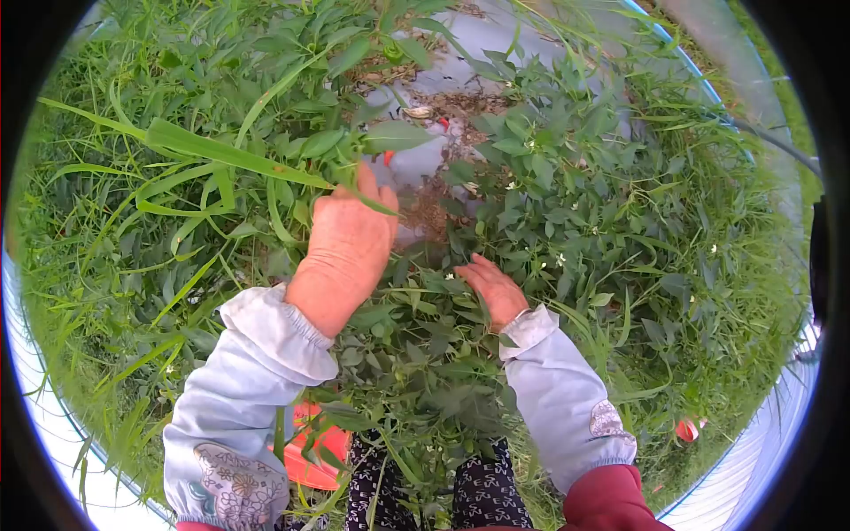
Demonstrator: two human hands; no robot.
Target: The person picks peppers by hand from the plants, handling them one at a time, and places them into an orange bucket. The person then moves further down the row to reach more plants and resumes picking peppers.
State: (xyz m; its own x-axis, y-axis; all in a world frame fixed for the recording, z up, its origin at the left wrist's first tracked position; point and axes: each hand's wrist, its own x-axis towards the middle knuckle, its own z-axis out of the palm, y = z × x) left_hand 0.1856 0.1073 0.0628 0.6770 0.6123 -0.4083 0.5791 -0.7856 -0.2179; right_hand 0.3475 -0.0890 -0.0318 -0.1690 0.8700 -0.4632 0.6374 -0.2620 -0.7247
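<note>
My left hand [347,237] reaches into a leafy pepper plant [323,146] left of the middle. Its fingers look bent inward, with the tips partly covered by leaves; what they hold cannot be made out. Just beyond those fingertips a small red pepper [388,157] shows between leaves. A long grass blade [235,159] crosses to the back of that hand. Lower and to the right, my right hand [494,292] has its fingers stretched out flat against dark green foliage [443,332]. I see nothing held in it.
Grey plastic sheeting [456,66] with dry litter runs between the plants, with another red piece [444,122] on it. White-flowered plants [549,203] grow at the right. A red container [314,447] stands by my legs, and a red-and-white object [687,430] lies in the grass.
</note>
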